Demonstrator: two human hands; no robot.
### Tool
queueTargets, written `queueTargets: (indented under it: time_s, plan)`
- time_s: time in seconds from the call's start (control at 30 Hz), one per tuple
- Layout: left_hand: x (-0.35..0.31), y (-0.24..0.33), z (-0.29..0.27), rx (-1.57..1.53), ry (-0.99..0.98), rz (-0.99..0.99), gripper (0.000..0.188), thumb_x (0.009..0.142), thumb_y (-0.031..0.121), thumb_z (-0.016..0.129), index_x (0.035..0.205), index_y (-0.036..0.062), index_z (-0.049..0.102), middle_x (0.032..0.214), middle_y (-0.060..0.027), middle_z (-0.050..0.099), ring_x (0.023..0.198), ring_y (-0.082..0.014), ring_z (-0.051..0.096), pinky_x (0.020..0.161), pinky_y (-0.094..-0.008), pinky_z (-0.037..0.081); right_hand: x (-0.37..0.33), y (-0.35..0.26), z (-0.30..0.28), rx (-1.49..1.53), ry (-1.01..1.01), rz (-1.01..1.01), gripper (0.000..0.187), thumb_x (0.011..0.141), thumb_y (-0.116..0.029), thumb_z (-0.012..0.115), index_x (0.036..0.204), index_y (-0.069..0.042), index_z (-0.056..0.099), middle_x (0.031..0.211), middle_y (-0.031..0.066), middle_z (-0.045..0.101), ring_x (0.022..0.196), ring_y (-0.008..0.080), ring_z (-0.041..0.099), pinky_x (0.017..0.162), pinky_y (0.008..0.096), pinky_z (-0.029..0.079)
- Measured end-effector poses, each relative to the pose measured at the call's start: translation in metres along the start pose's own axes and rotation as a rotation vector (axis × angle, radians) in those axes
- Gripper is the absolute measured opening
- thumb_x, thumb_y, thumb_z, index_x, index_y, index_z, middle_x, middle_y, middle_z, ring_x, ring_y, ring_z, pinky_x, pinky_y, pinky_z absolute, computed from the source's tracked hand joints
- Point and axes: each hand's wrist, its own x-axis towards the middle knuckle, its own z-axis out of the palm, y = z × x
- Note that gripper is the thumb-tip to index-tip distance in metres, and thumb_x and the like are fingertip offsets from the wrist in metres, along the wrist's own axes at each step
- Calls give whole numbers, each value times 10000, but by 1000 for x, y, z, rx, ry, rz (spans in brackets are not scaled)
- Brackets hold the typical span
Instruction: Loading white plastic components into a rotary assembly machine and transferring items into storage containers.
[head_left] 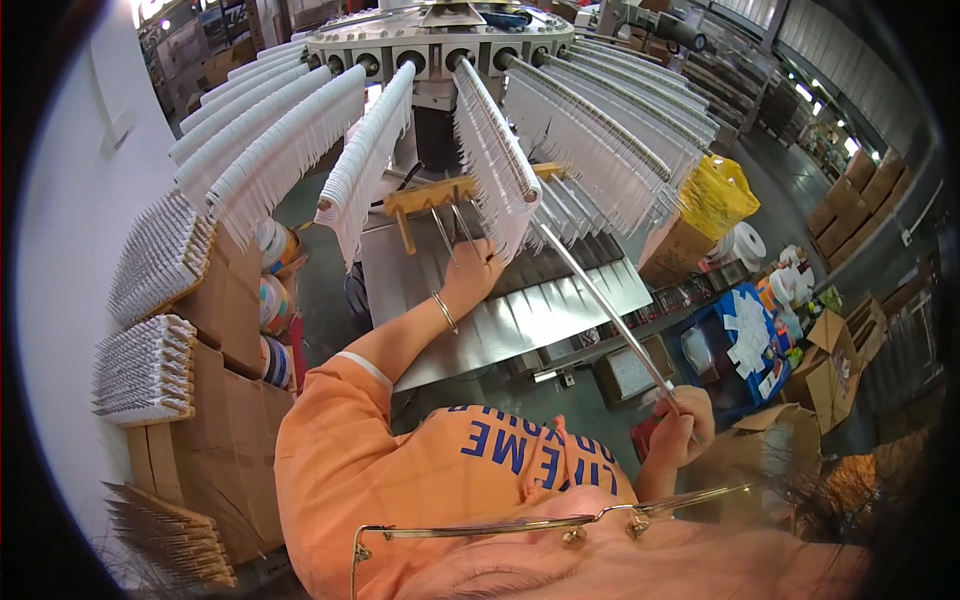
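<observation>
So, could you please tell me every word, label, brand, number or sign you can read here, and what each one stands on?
Shirt: large dark blue capitals across the front, upside down in this view and partly lost in folds; I won't copy the wording.
Tubs at left: coloured labels, any print too small and blurred to read.
I can make out no other readable text.
</observation>
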Motion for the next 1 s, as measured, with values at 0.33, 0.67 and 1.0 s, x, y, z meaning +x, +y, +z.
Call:
queueTargets:
  time_s: [0.33, 0.67, 1.0]
  plan:
    - [17, -31, -21, -791, 169, -423, 181, 828, 229, 526, 827, 51, 497, 538, -26, 441, 427, -98, 405, 389, -251, 307, 22, -26, 21, -215, -369, -66, 154, 745, -119, 597, 839, 3, 598, 710, 98, 574, 602, 207, 557, 526, 278, 443]
    - [41, -28, -7, -1320, -109, -579, 126, 875, 174, 373, 788, 120, 445, 576, -1, 444, 393, -75, 345, 338, -196, 239, 56, -40, 83, -301, -467, -190, 148, 689, 31, 594, 836, 13, 592, 728, 120, 569, 600, 236, 561, 519, 280, 434]
    - [8, 28, -14, -941, -38, -578, 137, 860, 136, 401, 778, 68, 487, 583, -6, 439, 441, -99, 412, 391, -225, 318, 30, 11, 96, -291, -346, -183, 182, 685, 27, 625, 864, 20, 593, 741, 109, 567, 615, 227, 558, 534, 288, 444]
